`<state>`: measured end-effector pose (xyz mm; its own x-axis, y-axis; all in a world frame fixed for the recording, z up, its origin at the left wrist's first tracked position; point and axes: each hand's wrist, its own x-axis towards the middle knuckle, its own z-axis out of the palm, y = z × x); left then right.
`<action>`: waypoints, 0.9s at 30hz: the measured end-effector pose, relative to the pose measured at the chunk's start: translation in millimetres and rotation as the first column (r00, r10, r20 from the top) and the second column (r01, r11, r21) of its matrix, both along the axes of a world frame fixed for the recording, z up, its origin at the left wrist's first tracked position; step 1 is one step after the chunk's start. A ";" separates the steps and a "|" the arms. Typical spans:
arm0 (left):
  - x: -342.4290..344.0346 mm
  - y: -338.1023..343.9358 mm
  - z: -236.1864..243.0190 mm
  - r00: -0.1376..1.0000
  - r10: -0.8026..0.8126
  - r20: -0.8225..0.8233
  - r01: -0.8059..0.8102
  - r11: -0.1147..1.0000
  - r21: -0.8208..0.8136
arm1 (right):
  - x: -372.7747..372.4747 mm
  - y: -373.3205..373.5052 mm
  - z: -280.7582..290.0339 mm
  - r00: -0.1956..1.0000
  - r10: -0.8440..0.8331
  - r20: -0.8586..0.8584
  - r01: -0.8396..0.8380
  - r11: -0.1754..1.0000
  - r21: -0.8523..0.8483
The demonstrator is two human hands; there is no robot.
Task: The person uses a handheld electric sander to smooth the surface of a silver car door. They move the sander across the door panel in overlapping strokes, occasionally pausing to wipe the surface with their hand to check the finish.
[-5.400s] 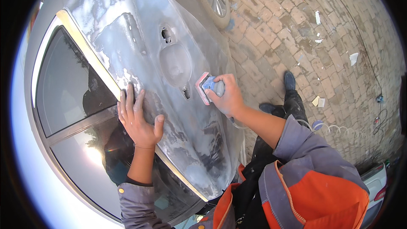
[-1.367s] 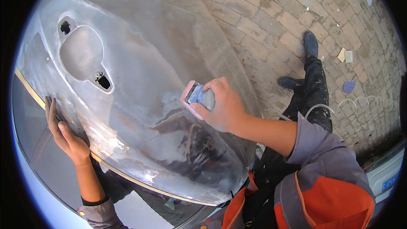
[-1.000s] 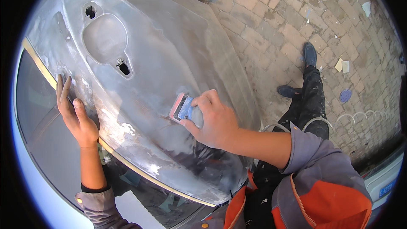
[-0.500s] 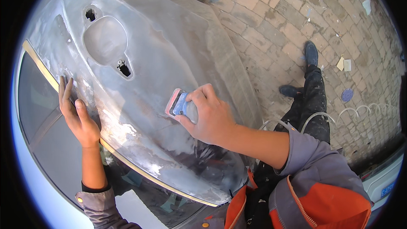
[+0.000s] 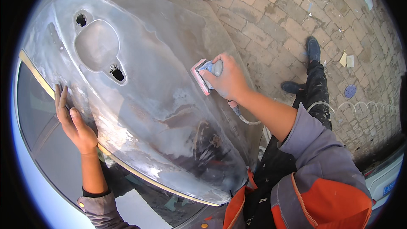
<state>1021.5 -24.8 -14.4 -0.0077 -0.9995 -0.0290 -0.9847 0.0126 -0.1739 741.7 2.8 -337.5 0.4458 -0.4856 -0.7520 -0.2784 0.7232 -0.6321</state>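
Sander [image 5: 206, 66] has shifted lower on the door [image 5: 144, 76].

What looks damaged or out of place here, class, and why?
The car door looks odd: its finish is patchy, and two open holes flank its handleless recess. Pale scraps litter the brick paving.

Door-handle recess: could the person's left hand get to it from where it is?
Probably yes: the left hand looks empty, and only door panel lies between it and the door-handle recess; the sander is farther right.
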 end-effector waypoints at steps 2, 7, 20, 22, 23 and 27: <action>0.2 0.3 0.9 1.000 0.000 0.004 0.000 1.000 0.002 | -1.3 -0.2 1.7 0.999 0.024 -0.023 -0.024 1.000 -0.010; 1.6 0.2 -0.8 1.000 -0.008 -0.024 0.008 1.000 -0.009 | -13.5 20.2 18.3 0.998 0.060 -0.017 -0.060 0.998 -0.024; 3.4 0.9 0.7 1.000 0.011 0.007 -0.011 0.999 -0.035 | -15.2 45.5 17.7 1.000 0.001 -0.021 -0.005 0.983 -0.183; 3.6 1.1 0.5 1.000 0.010 0.017 -0.009 0.999 -0.033 | -24.5 62.7 23.8 0.999 0.037 -0.039 -0.046 0.968 -0.245; 3.9 1.0 -0.2 1.000 0.014 0.013 -0.013 0.999 -0.039 | -28.4 70.6 25.6 0.999 0.026 -0.024 -0.031 0.973 -0.230; 4.3 -0.3 -1.8 0.999 0.041 -0.001 -0.041 0.997 -0.064 | -38.6 92.2 30.3 1.000 -0.009 -0.014 0.007 0.982 -0.188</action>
<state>1025.8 -25.1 -16.2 0.0338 -0.9988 0.0355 -0.9840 -0.0395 -0.1737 703.1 95.1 -307.2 0.4309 -0.6221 -0.6537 -0.2834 0.5945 -0.7525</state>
